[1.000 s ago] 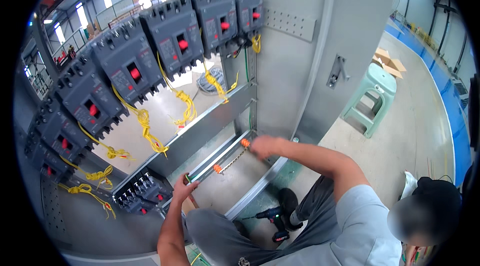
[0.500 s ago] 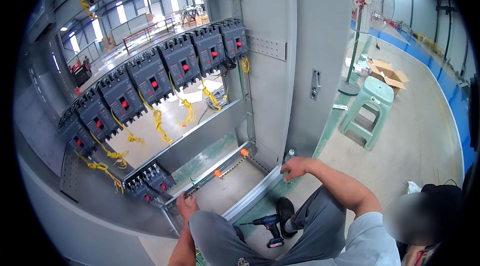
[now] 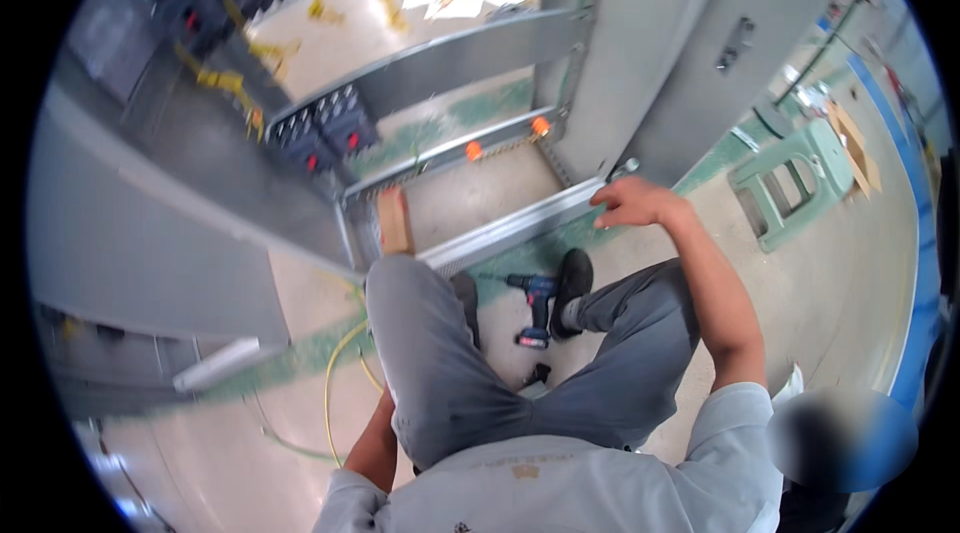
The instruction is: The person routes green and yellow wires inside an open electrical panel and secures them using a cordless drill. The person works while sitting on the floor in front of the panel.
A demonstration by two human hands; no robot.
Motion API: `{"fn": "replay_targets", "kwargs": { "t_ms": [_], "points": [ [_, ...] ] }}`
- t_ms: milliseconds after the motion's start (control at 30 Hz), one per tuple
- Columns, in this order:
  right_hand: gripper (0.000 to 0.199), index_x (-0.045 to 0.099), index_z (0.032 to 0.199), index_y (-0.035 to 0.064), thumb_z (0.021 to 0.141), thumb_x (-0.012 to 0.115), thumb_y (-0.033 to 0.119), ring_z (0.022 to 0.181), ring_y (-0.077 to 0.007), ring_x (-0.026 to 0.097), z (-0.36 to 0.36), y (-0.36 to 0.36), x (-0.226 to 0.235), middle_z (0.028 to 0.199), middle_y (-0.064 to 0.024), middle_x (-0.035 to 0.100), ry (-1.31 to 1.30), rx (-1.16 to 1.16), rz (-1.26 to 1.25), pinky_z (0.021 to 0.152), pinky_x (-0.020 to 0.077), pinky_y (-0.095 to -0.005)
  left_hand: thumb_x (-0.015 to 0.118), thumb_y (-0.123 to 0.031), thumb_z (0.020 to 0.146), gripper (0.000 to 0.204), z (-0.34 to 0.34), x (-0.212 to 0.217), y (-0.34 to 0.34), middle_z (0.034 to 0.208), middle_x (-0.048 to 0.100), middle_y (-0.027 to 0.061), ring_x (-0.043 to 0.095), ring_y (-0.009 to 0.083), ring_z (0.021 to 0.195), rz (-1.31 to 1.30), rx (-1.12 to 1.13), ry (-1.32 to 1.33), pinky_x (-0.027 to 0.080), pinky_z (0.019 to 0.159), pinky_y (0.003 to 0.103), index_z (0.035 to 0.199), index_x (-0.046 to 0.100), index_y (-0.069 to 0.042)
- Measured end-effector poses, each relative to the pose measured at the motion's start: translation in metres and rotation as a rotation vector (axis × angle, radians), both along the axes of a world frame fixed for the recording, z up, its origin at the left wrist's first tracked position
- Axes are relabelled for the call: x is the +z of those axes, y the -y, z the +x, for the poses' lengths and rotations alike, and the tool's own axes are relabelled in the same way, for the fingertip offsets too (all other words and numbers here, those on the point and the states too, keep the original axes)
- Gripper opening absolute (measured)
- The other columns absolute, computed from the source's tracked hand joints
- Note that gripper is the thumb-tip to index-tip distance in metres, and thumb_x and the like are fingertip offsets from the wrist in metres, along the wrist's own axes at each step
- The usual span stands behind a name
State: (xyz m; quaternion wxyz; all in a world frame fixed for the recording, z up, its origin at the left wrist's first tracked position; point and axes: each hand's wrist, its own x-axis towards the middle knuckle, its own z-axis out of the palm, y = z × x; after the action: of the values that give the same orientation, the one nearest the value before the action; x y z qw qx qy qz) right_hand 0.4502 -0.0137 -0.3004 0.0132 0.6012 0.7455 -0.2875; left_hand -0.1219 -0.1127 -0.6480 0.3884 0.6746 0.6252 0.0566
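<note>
My right hand (image 3: 635, 203) hovers at the near lower corner of a grey metal cabinet, beside its galvanized bottom rail (image 3: 510, 225). Its fingers are apart and I see nothing held in them. Just beyond the hand stands a small clear bottle (image 3: 628, 167), partly hidden. My left forearm (image 3: 375, 448) reaches down beside my left thigh, which hides the hand. Between my feet a blue and black cordless drill (image 3: 535, 298) lies on the floor. A brown block or box (image 3: 394, 221) sits at the left end of the bottom frame.
Circuit breakers (image 3: 335, 131) with red switches are mounted in the cabinet, and yellow wire bundles (image 3: 225, 83) hang there. Orange insulators (image 3: 541, 126) sit on the rear rail. A green stool (image 3: 795, 183) stands right, near a carton (image 3: 853, 148). A yellow-green cable (image 3: 332, 383) loops at left.
The view has tipped downward. My left hand has left the bottom frame and dropped behind my thigh. My right hand stays near the cabinet corner. The brown block now shows.
</note>
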Motion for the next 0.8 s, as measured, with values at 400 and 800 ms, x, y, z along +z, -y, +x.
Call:
{"fn": "replay_targets", "kwargs": {
  "t_ms": [400,800],
  "points": [
    [0.055,0.068,0.125,0.0038,0.081,0.076,0.036,0.097,-0.0341,0.070,-0.070,-0.012,0.026,0.103,-0.0206,0.073,-0.012,0.047,-0.098,0.087,0.0543,-0.0405,0.074,-0.027,0.083,0.045,-0.034,-0.047,0.155,0.111,0.069,0.0215,0.066,0.0388,0.104,-0.416,0.234,0.053,0.051,0.090,0.046,0.120,0.065,-0.003],
    [0.052,0.067,0.122,0.0011,0.083,0.076,0.034,0.090,-0.0324,0.070,-0.096,-0.019,0.017,0.096,-0.0193,0.073,-0.048,0.150,-0.005,0.082,0.0540,-0.0409,0.073,-0.028,0.083,0.042,-0.061,-0.056,0.185,0.106,0.071,0.0209,0.069,0.0389,0.099,-0.330,0.404,0.117,0.053,0.087,0.046,0.116,0.067,-0.003]
  ]
}}
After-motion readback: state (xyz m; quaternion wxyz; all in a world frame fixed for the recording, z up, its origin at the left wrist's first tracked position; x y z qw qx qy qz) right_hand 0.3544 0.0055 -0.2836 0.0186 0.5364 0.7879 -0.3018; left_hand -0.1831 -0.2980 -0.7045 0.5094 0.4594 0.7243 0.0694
